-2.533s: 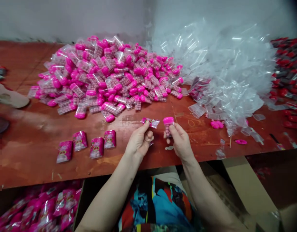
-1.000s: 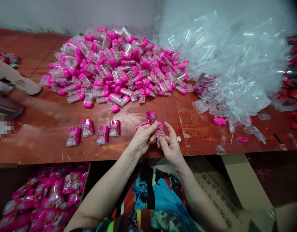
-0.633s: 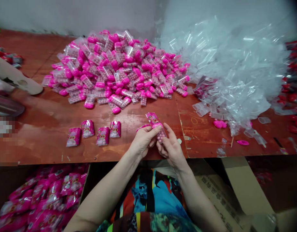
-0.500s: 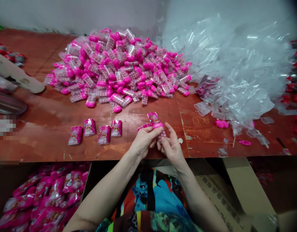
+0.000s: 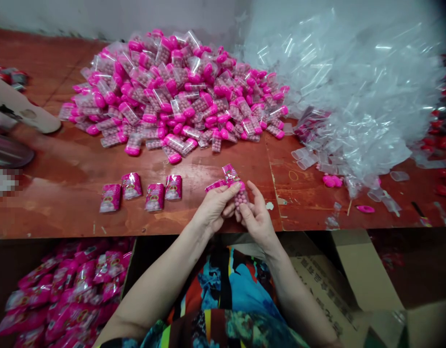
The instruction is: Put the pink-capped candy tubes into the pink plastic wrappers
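Observation:
Near the table's front edge, my left hand [image 5: 216, 207] pinches the pink-capped top of a clear bottle of pink balls [image 5: 241, 198]. My right hand [image 5: 257, 217] grips the same bottle's lower part, its index finger lifted away. A pink printed sleeve [image 5: 230, 174] stands up at the bottle's cap end. Another pink printed piece [image 5: 215, 185] lies on the table just beyond my left hand. To the left are several wrapped bottles, among them one beside the hands [image 5: 173, 187] and one farther left [image 5: 110, 197].
A large heap of pink-capped bottles [image 5: 172, 96] covers the back of the red table [image 5: 63, 217]. Clear plastic film [image 5: 353, 106] is piled at the right. Below the table, a box of pink packets [image 5: 74, 295] is at left and cardboard [image 5: 368, 275] at right.
The camera view has shifted slightly. My thumbs remain on the bottle, and more of its pink balls show between my hands.

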Motion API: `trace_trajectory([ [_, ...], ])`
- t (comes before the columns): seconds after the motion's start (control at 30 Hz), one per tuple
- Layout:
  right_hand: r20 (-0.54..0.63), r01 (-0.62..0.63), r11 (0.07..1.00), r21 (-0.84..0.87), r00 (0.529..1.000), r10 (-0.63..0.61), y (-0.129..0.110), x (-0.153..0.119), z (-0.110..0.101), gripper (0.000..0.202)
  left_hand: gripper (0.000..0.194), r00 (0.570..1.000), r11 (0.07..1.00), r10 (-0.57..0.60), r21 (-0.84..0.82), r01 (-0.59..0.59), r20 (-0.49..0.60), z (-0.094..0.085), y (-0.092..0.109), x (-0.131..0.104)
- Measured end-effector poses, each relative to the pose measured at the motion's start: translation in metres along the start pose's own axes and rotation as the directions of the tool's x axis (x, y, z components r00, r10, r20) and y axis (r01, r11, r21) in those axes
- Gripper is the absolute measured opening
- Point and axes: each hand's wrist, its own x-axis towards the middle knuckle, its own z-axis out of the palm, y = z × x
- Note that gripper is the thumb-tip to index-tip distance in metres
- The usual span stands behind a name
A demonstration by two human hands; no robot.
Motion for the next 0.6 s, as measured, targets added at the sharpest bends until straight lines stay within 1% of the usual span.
trace_trajectory([
  [0.1, -0.017, 0.021, 0.999, -0.031, 1.000, -0.021, 0.001, -0.001, -0.001, 0.067, 0.040, 0.999, 0.999, -0.036, 0.023, 0.036, -0.010, 0.000, -0.001, -0.001],
  [0.2, 0.000, 0.006, 1.000, -0.029, 1.000, -0.006, 0.000, -0.001, -0.005, 0.068, 0.038, 0.999, 0.998, -0.042, 0.037, 0.041, 0.016, -0.001, 0.000, -0.004],
  [0.3, 0.027, -0.019, 1.000, 0.022, 0.999, 0.019, -0.001, -0.002, -0.008, 0.071, 0.036, 0.996, 0.997, -0.019, 0.073, 0.012, 0.087, -0.005, 0.003, -0.009],
  [0.4, 0.059, -0.059, 0.996, 0.071, 0.997, 0.055, -0.001, -0.004, -0.010, 0.072, 0.041, 0.982, 0.992, -0.040, 0.125, 0.017, 0.187, -0.009, 0.006, -0.013],
  [0.47, 0.061, -0.083, 0.993, 0.083, 0.995, 0.078, 0.000, -0.005, -0.010, 0.072, 0.044, 0.974, 0.988, -0.056, 0.155, 0.022, 0.220, -0.010, 0.007, -0.013],
  [0.53, 0.044, -0.072, 0.995, 0.067, 0.997, 0.070, 0.000, -0.005, -0.007, 0.073, 0.047, 0.981, 0.988, -0.039, 0.154, 0.009, 0.192, -0.010, 0.006, -0.011],
  [0.6, 0.032, -0.053, 0.998, 0.044, 0.998, 0.052, 0.000, -0.005, -0.004, 0.075, 0.048, 0.993, 0.992, -0.005, 0.125, -0.010, 0.116, -0.008, 0.003, -0.009],
])
